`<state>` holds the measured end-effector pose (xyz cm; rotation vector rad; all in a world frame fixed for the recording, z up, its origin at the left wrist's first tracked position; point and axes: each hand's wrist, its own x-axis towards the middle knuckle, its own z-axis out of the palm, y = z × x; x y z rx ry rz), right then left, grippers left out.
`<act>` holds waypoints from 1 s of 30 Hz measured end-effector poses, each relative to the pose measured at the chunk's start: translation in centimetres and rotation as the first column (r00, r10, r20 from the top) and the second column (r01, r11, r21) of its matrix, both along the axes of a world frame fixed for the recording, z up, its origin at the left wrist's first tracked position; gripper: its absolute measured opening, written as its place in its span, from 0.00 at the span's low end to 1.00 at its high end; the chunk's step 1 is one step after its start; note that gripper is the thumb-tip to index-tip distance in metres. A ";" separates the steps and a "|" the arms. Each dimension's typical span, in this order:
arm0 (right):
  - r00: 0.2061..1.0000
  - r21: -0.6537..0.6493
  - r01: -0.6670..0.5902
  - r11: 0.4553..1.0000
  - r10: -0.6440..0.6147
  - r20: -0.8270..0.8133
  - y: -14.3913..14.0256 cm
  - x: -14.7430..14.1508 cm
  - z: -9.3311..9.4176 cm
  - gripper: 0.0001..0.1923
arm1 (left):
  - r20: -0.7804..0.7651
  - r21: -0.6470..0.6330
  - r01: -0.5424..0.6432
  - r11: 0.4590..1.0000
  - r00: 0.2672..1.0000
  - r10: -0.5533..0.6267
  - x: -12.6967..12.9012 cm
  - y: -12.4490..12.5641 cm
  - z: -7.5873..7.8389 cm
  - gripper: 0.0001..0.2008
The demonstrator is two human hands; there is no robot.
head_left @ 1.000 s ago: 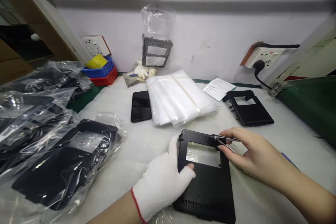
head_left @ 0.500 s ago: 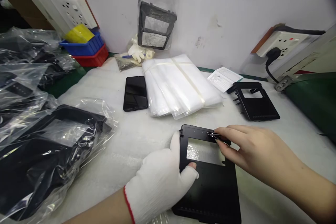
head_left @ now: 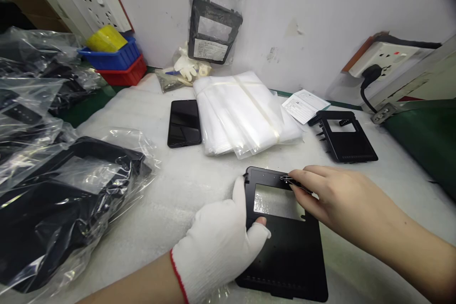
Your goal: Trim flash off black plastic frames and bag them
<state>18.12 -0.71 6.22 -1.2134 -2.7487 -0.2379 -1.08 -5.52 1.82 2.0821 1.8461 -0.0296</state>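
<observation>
**Tweezers at the window edge of the black cover**

While my gloved left hand [head_left: 219, 247] clamps the black plastic cover [head_left: 285, 242] flat on the white foam mat [head_left: 185, 185] — thumb on its face, fingers wrapped round its left edge — my bare right hand [head_left: 331, 194] pinches a pair of metal tweezers [head_left: 290, 181] shut-fingered, tips touching the top rim of the cover's rectangular window. The cover lies directly in front of me, unbagged. As I judge it, this piece is mid-way: out of its wrapping, being worked on, not yet set aside. One more bare cover [head_left: 344, 135] sits far right — bagged covers [head_left: 71, 190] are heaped on my left, and a stack of clear bags [head_left: 245, 111] lies beyond, beside a black phone [head_left: 184, 122].
</observation>
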 end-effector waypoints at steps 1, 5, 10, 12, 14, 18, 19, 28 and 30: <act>1.000 -0.004 0.001 1.000 -0.001 0.001 0.0 -0.1 0.0 0.13 | -0.008 0.002 0.000 1.000 1.000 0.000 0.0 0.0 0.0 0.33; 1.000 -0.003 0.009 1.000 -0.009 0.025 -0.1 -0.2 0.0 0.13 | -0.016 0.005 -0.014 1.000 1.000 0.014 0.2 0.0 0.0 0.34; 0.999 -0.015 0.036 0.999 -0.035 0.026 -0.5 -0.3 -0.2 0.13 | 0.036 -0.030 -0.034 0.999 0.999 0.035 0.1 0.0 0.1 0.35; 0.997 -0.033 0.073 0.997 -0.074 -0.032 -0.6 -0.3 0.1 0.14 | 0.042 -0.042 -0.035 0.999 0.998 0.037 0.1 0.1 0.2 0.35; 0.980 -0.047 0.125 0.991 -0.131 -0.149 -0.7 0.1 0.7 0.13 | 0.066 -0.057 -0.038 0.998 0.997 0.042 0.0 0.1 0.4 0.35; 0.851 -0.069 0.409 0.910 -0.408 -0.331 -0.4 4.1 1.2 0.14 | 0.116 -0.088 -0.025 0.996 0.993 0.035 -0.4 0.1 0.9 0.32; 0.801 -0.105 0.502 0.859 -0.507 -0.319 -0.3 5.9 0.7 0.15 | 0.114 -0.085 -0.029 0.996 0.993 0.038 -0.5 0.1 1.0 0.31; 0.740 -0.011 0.663 0.749 -0.657 -0.143 -3.5 14.8 -8.4 0.26 | 0.211 0.215 -0.073 0.974 0.977 0.027 -0.7 0.6 1.0 0.18; 0.818 -0.018 0.551 0.834 -0.545 -0.185 -5.0 12.9 -8.4 0.25 | 0.307 0.190 -0.108 0.976 0.950 0.045 -0.5 0.8 0.9 0.18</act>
